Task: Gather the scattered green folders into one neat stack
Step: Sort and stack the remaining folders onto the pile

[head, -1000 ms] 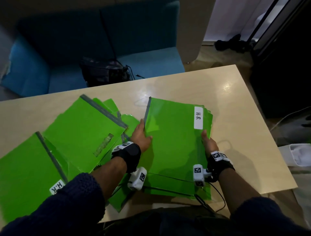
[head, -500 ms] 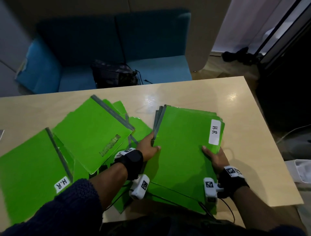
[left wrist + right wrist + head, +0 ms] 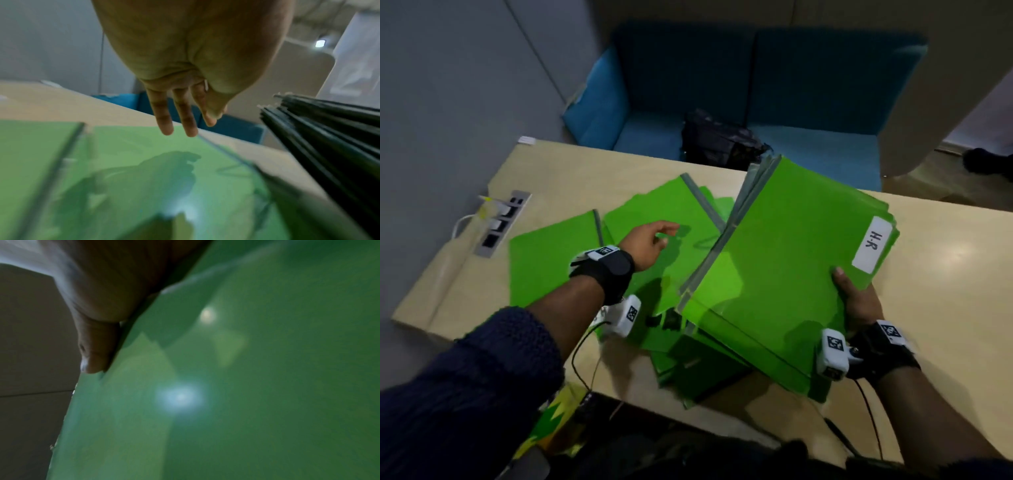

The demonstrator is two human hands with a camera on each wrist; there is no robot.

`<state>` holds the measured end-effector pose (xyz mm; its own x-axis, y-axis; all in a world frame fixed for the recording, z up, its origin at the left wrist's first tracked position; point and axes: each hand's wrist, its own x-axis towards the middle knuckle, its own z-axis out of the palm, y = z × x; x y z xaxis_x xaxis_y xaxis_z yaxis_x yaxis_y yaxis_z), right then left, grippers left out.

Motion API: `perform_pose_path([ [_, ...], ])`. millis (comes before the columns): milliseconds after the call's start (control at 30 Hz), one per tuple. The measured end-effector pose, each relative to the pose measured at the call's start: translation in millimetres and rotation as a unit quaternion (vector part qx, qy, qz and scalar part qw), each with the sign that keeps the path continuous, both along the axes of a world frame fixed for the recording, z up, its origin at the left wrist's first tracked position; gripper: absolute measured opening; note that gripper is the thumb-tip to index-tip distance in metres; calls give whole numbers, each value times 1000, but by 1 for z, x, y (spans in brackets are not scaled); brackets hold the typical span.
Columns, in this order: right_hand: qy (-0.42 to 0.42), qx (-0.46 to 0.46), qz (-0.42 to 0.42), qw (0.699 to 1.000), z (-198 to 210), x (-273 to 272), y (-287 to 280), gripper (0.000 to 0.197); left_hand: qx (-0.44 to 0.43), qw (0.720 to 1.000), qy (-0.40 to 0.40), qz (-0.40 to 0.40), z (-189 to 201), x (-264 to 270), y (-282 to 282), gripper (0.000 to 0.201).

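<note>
My right hand (image 3: 858,301) grips a bundle of green folders (image 3: 784,267) by its near right edge, thumb on top. The bundle is lifted and tilted, its grey spines on the left; the top folder bears a white "H.R" label (image 3: 873,245). The right wrist view shows my thumb (image 3: 96,353) lying along the green cover (image 3: 246,386). My left hand (image 3: 650,240) hovers open, fingers (image 3: 164,123) extended, above a loose green folder (image 3: 671,219) lying on the table. Another folder (image 3: 554,260) lies at the far left. More folders (image 3: 688,366) lie under the bundle at the near edge.
The light wooden table (image 3: 945,291) has a socket panel (image 3: 500,222) with white plugs at its left end. Behind the table stands a blue sofa (image 3: 791,144) with a black bag (image 3: 719,140) on it. Wrist cables (image 3: 582,356) hang off the near edge.
My right hand has lifted and tilted the bundle off the table. My left hand let go of the bundle's spine and moved left over the loose folder. The head view swung left.
</note>
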<state>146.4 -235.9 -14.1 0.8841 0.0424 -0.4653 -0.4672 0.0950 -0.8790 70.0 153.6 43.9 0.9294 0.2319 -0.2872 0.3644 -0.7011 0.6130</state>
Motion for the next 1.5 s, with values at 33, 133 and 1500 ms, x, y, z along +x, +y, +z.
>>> perform_pose_path([
  [33,0,-6,4,1000,-12,2,5,80,53,998,29,-3,-7,-16,21,47],
  [133,18,-51,14,998,-35,-2,17,85,213,957,168,-104,-26,-68,67,67],
  [1500,48,-29,-93,994,-18,-40,-65,88,432,668,87,-600,2,106,-31,38],
])
